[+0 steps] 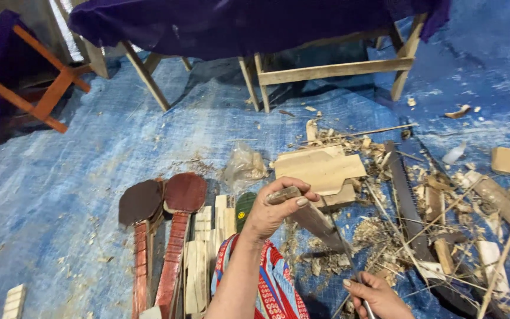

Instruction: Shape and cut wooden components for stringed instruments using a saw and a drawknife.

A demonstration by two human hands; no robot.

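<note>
At the left of the blue tarp (90,171) lie two red-brown paddles (166,218) with round heads, beside a row of pale wood slats (199,260). Next, the left hand (275,210) is closed around the upper end of a wood stick (314,221), which slants down and to the right from the fist toward the shavings (379,236) (its lower end rests among them). The stick looks stiff, light and dry, probably splintery, so the held upper end seems the sensible place to grasp. Near the bottom edge, the right hand (376,295) is wrapped around a thin metal tool (349,260) whose shaft rises toward the stick. Further right lie a flat board (320,168) and a saw (408,207).
</note>
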